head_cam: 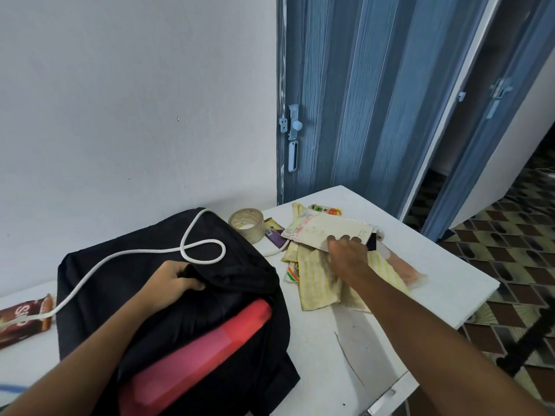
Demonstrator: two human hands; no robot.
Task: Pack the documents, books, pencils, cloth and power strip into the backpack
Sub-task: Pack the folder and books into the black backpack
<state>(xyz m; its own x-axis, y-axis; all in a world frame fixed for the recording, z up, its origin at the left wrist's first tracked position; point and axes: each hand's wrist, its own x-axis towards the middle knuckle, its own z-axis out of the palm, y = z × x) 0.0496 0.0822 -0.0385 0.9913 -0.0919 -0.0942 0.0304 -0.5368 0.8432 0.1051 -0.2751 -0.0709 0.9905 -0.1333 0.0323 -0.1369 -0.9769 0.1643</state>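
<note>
A black backpack (126,274) lies on the white table (435,274), its mouth facing me with a red folder (210,343) sticking out. My left hand (175,282) grips the upper lip of the opening. A white power cord (195,250) loops across the bag's top. My right hand (348,250) is closed on the near edge of a pale book (324,228) to the right of the bag. Under it lies a yellow striped cloth (318,283). A pink flat item (405,268) lies beyond the cloth, partly hidden.
A roll of clear tape (247,225) and a small purple packet (274,232) sit behind the bag. A brown snack wrapper (21,319) lies at the left. A blue folding door (375,100) stands behind the table; the table's right edge drops to a patterned floor (510,250).
</note>
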